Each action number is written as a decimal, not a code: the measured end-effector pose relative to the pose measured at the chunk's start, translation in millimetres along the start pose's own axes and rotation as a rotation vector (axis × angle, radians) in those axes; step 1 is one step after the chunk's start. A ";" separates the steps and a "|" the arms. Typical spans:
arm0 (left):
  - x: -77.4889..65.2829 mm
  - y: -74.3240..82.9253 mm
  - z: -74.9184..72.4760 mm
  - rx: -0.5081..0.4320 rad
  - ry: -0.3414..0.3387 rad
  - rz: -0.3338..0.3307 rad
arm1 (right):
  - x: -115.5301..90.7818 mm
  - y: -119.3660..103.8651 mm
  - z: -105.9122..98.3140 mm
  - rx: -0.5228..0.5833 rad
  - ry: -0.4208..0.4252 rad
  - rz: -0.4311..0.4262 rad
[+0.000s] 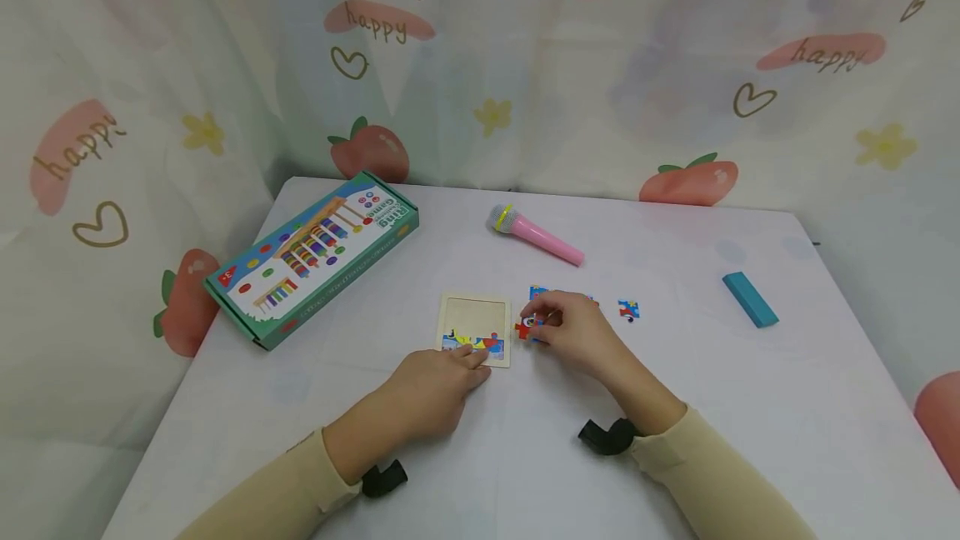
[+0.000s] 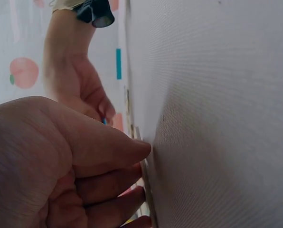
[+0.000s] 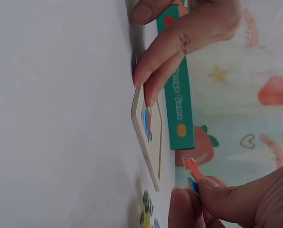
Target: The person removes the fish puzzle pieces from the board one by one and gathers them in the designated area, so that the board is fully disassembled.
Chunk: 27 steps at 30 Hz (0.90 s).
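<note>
A small wooden puzzle tray point(image 1: 507, 327) lies on the table, with joined colourful jigsaw pieces point(image 1: 492, 346) along its near side. My left hand point(image 1: 431, 390) rests at the tray's near edge, fingertips on the rim and the pieces there. Just right of the tray, my right hand point(image 1: 576, 330) pinches a red and blue jigsaw piece point(image 3: 193, 169) between thumb and fingers, held above the table in the right wrist view. Loose jigsaw pieces point(image 1: 628, 309) lie beyond and right of that hand, some partly hidden by it.
A green game box point(image 1: 322, 261) lies at the back left. A pink toy microphone point(image 1: 543, 238) is behind the tray, and a teal block point(image 1: 751, 299) lies far right. Patterned curtains point(image 1: 570, 90) stand behind and left of the white table point(image 1: 750, 407).
</note>
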<state>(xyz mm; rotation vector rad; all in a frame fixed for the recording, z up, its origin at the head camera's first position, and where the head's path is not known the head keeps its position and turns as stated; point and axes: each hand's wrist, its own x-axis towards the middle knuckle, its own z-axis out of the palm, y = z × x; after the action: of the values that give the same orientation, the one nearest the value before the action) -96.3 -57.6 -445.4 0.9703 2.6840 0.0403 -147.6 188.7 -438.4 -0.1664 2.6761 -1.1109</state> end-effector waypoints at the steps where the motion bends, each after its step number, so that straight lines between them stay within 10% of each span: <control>1: -0.1 0.1 -0.2 -0.001 0.000 -0.002 | -2.9 4.3 -4.9 -0.006 0.003 0.014; 15: -2.6 -1.3 1.4 -0.007 0.023 0.014 | -38.4 78.1 -71.3 -0.011 0.033 0.189; 27: -3.6 1.7 -1.0 -0.004 0.013 -0.004 | -38.6 94.0 -80.2 -0.097 0.045 0.221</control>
<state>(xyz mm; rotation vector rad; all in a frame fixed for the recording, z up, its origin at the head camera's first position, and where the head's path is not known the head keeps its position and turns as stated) -92.9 -58.5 -443.3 0.9663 2.6969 0.0506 -132.5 317.2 -443.6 0.1364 2.7083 -0.9296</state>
